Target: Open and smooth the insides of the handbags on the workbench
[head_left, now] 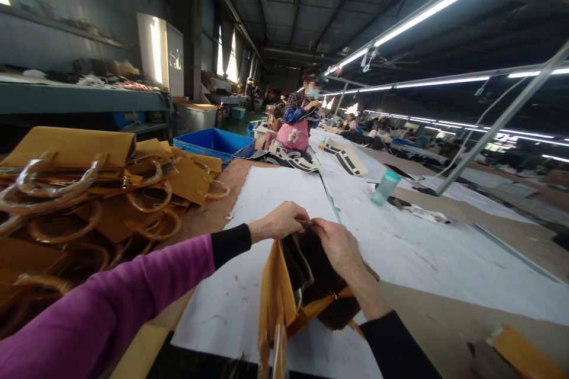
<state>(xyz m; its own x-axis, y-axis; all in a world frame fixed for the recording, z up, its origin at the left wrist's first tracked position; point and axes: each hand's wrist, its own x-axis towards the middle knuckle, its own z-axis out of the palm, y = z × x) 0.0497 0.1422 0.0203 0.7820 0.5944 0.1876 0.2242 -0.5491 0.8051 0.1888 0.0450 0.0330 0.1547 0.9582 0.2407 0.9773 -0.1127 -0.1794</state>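
A mustard-yellow handbag (276,287) stands on the white paper in front of me, its mouth gaping and its dark lining showing. My left hand (281,220) pinches the far upper edge of the bag. Close beside it, my right hand (338,247) grips the same edge with thumb and fingers together. The two hands almost touch. A wrapped handle (279,350) hangs at the bag's near side. Whatever small part lies between the fingertips is hidden.
Many yellow handbags (71,148) with wrapped handles are piled at the left. Behind them is a blue crate (213,143). A teal bottle (386,187) stands on the white-papered table (427,254). Further off, a person (300,115) in a pink apron stands by striped pieces (344,157).
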